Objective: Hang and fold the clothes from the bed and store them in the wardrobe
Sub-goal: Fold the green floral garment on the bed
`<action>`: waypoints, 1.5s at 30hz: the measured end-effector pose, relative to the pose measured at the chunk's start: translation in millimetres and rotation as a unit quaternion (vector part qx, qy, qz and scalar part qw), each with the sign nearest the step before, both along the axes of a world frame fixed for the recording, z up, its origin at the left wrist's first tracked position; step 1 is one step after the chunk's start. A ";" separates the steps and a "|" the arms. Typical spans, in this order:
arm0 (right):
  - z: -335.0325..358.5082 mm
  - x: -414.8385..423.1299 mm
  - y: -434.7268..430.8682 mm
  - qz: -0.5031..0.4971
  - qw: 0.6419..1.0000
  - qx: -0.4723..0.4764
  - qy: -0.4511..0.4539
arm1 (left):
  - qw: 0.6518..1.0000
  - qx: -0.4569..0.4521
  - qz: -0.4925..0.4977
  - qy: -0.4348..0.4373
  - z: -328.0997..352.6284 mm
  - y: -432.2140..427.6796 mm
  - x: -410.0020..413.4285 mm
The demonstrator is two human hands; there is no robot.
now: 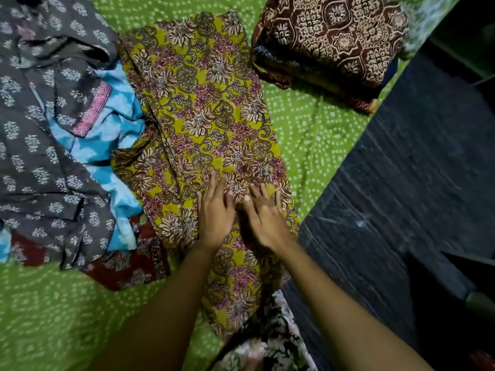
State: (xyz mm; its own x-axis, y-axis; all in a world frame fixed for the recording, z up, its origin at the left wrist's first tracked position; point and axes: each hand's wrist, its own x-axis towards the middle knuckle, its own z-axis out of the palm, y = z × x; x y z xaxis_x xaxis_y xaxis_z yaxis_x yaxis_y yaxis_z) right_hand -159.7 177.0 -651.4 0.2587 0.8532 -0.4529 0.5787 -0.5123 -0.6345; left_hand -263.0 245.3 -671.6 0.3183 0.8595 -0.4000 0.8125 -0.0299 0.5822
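Head view: the bed (308, 135), under a green dotted sheet, fills the left and middle of my picture. Its side edge runs on a slant from the upper right down to the bottom middle, with dark floor (415, 170) beyond it.

The mustard floral garment (203, 103) lies spread on the bed beside that edge. Open sheet shows to its right between it and the edge, widest halfway up and closing to nothing near my hands, where the cloth reaches the edge. On its left there is no room. A grey printed garment (40, 129), a blue garment (107, 135) and a maroon garment (128, 269) are heaped there, and the blue one touches the mustard cloth. More bare sheet lies at the near left corner of the picture. A folded brown patterned stack (334, 41) sits by the bed edge at the far right, just apart from the mustard garment.

The left hand (215, 212) and right hand (265, 218) lie side by side, palms down on the garment's nearer half, fingers straight and released, gripping nothing. Both are slightly blurred.

The heap runs out of the picture on the left. The maroon garment is mostly buried under the grey one. The mustard garment's near end goes behind my forearms and a black and pink floral cloth (270, 341) at the bottom.

The garment's long axis runs from the far side of the bed toward me, leaning toward the bed edge as it nears. I cannot tell which end is the neck.
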 end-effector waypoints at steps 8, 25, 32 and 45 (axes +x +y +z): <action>8.5 -23.7 22.8 -0.003 0.998 0.028 -0.062 | 0.972 0.087 0.204 -0.074 11.0 -4.4 -20.7; 5.1 -83.7 77.1 -0.051 0.995 -0.052 0.066 | 0.856 -0.045 0.504 -0.104 24.3 43.8 -88.4; 3.2 -78.8 73.9 -0.036 0.996 -0.030 0.073 | 0.804 -0.145 0.534 -0.216 36.3 52.0 -87.4; -4.0 -79.6 73.2 -0.069 0.990 -0.052 0.110 | 0.624 -0.228 0.572 -0.482 64.7 58.8 -114.1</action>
